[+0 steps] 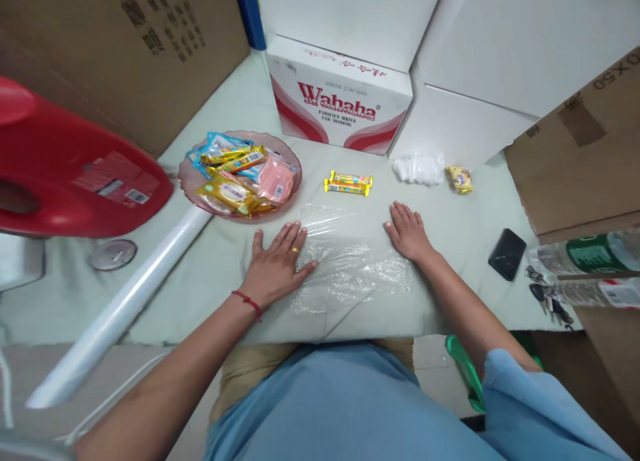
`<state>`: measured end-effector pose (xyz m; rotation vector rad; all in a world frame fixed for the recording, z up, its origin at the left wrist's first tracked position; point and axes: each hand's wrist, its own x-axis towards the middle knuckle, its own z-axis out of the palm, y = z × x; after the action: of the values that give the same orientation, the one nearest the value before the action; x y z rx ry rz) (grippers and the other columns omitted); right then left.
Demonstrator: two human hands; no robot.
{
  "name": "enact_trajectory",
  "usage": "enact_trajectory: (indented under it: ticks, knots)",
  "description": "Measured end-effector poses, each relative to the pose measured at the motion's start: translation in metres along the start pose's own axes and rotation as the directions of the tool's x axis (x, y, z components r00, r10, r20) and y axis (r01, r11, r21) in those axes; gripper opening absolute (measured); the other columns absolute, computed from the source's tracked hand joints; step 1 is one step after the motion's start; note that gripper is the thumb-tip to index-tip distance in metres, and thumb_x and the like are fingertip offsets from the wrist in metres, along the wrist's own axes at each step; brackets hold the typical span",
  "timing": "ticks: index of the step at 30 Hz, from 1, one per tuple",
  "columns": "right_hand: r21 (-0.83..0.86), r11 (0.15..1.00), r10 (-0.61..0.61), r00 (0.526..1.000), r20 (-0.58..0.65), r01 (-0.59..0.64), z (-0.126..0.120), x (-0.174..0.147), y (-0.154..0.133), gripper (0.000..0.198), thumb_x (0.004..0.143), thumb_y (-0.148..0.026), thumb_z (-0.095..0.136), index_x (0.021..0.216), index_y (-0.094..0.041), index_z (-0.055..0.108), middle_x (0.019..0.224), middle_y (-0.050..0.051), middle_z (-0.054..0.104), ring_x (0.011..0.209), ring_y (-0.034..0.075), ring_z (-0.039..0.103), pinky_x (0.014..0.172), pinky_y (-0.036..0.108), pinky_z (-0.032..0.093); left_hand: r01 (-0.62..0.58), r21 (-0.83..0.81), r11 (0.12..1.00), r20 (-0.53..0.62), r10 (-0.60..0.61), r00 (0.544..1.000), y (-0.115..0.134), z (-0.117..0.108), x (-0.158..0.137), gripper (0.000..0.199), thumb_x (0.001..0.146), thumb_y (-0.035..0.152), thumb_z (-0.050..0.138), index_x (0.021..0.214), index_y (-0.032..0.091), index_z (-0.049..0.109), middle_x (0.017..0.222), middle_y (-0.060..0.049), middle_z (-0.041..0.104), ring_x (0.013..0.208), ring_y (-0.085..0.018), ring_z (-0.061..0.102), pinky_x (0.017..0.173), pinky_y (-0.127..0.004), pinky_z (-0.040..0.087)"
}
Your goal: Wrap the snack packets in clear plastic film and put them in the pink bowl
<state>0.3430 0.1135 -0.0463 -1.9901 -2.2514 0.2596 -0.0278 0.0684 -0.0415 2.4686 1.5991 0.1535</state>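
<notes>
A sheet of clear plastic film (350, 267), wrinkled, lies on the cloth-covered table in front of me. My left hand (277, 261) rests flat at its left edge with the fingers spread. On the other side, my right hand (407, 231) lies flat near the film's upper right corner, fingers apart. Just beyond the film are two yellow-wrapped snack bars (347, 183), side by side. A pink glass plate (184, 187) heaped with wrapped snacks and small packets stands beyond my left hand.
Left: a film roll (135, 301), a round lid (114, 255) and a red jug (90, 174). Behind: a Wahaha carton (340, 101), a white plastic bundle (419, 169) and a small yellow packet (459, 179). Right: a black phone (507, 254), keys (549, 301) and plastic bottles (595, 254).
</notes>
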Motion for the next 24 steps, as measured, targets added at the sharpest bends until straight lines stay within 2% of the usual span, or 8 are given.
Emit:
enact_trajectory:
  ticks: [3,6,10,13,15,19,21,24]
  knots:
    - [0.017,1.0,0.02,0.989,-0.145,-0.018,-0.016,0.012,0.012,0.056,0.11,-0.042,0.037,0.15,-0.009,0.058,0.157,0.024,0.055,0.146,0.037,0.046,0.123,0.058,0.035,-0.007,0.0,1.0,-0.016,0.007,1.0,-0.001,0.002,-0.002,0.078,0.105,0.063,0.035,0.17,0.02,0.032,0.177,-0.018,0.03,0.163,-0.039,0.031,0.128,-0.076,0.002]
    - [0.014,1.0,-0.013,0.978,-0.211,0.016,-0.034,0.041,0.0,0.045,0.108,-0.033,0.041,0.132,-0.009,0.07,0.135,0.022,0.067,0.125,0.034,0.055,0.113,0.049,0.044,-0.018,-0.008,1.0,-0.044,0.018,0.999,0.0,0.005,-0.002,0.077,0.106,0.063,0.033,0.17,0.02,0.032,0.177,-0.018,0.03,0.164,-0.036,0.031,0.129,-0.075,-0.001]
    - [-0.048,0.995,-0.09,0.987,-0.136,0.084,-0.044,0.095,-0.037,0.038,0.106,-0.03,0.047,0.127,-0.013,0.073,0.128,0.018,0.068,0.119,0.035,0.054,0.108,0.047,0.046,-0.02,-0.001,1.0,-0.051,0.02,0.999,0.0,0.005,-0.002,0.076,0.106,0.062,0.034,0.17,0.02,0.032,0.177,-0.017,0.029,0.164,-0.035,0.031,0.13,-0.073,-0.001]
    - [-0.103,0.983,-0.155,0.987,-0.043,0.15,-0.041,0.132,-0.066,0.051,0.102,-0.042,0.058,0.143,-0.011,0.064,0.137,0.021,0.064,0.125,0.039,0.051,0.105,0.05,0.046,-0.012,0.012,1.0,-0.028,0.012,1.0,0.001,0.002,-0.003,0.075,0.106,0.061,0.036,0.17,0.021,0.033,0.177,-0.016,0.03,0.164,-0.034,0.031,0.131,-0.072,0.0]
    - [-0.139,0.968,-0.202,0.978,0.058,0.208,-0.039,0.148,-0.081,0.058,0.101,-0.048,0.06,0.144,-0.01,0.062,0.136,0.023,0.064,0.124,0.04,0.052,0.102,0.049,0.047,-0.003,0.013,1.0,-0.016,0.003,1.0,0.003,-0.001,-0.002,0.075,0.106,0.061,0.038,0.17,0.022,0.034,0.177,-0.016,0.031,0.164,-0.035,0.03,0.131,-0.072,0.001]
    - [-0.208,0.924,-0.273,0.934,0.23,0.321,-0.04,0.162,-0.095,0.05,0.097,-0.044,0.064,0.134,-0.01,0.067,0.128,0.022,0.068,0.117,0.038,0.056,0.097,0.046,0.048,0.013,-0.001,1.0,0.003,-0.013,1.0,0.004,-0.003,-0.001,0.076,0.105,0.063,0.04,0.17,0.022,0.033,0.177,-0.015,0.03,0.165,-0.034,0.029,0.131,-0.072,0.002]
    - [-0.244,0.906,-0.287,0.925,0.25,0.347,-0.043,0.161,-0.094,0.046,0.093,-0.036,0.066,0.131,-0.01,0.067,0.127,0.022,0.068,0.115,0.038,0.058,0.095,0.044,0.048,0.018,-0.012,1.0,0.009,-0.018,1.0,0.004,-0.003,-0.001,0.077,0.105,0.063,0.04,0.169,0.022,0.034,0.178,-0.015,0.029,0.165,-0.034,0.028,0.131,-0.072,0.002]
    - [-0.271,0.916,-0.247,0.947,0.205,0.298,-0.053,0.152,-0.087,0.044,0.09,-0.026,0.063,0.131,-0.01,0.064,0.127,0.022,0.068,0.108,0.036,0.063,0.087,0.041,0.049,0.018,-0.032,0.999,0.007,-0.018,1.0,0.003,-0.002,-0.001,0.076,0.105,0.063,0.041,0.169,0.023,0.034,0.178,-0.014,0.028,0.166,-0.033,0.026,0.132,-0.071,0.0]
